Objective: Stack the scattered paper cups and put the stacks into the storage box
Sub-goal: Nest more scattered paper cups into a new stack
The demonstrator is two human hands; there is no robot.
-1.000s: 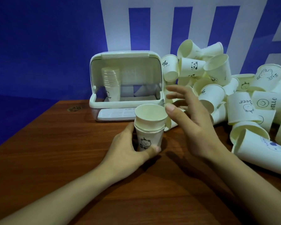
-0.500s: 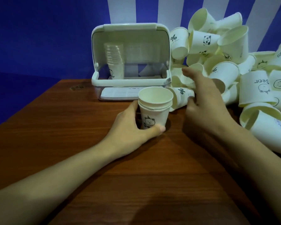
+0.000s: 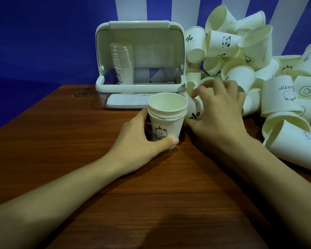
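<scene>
A short stack of paper cups (image 3: pixel 166 115) with a bear print stands upright on the wooden table (image 3: pixel 79 159). My left hand (image 3: pixel 147 139) is wrapped around its base. Just to its right lies a cup on its side with a percent sign (image 3: pixel 194 112), and my right hand (image 3: pixel 221 112) is closed over it, thumb underneath. Behind them the white storage box (image 3: pixel 140 56) stands with its lid raised; a tall stack of cups (image 3: pixel 122 63) is inside at its left. A big heap of loose cups (image 3: pixel 241 56) rises to the right.
Loose cups spread along the table's right side, with one large cup lying on its side (image 3: pixel 294 144) near my right forearm. A blue wall with white stripes stands behind. The table's left edge runs diagonally at the left.
My right hand has moved from above the stack out to the lying percent cup and closed around it. My left hand stays on the stack.
</scene>
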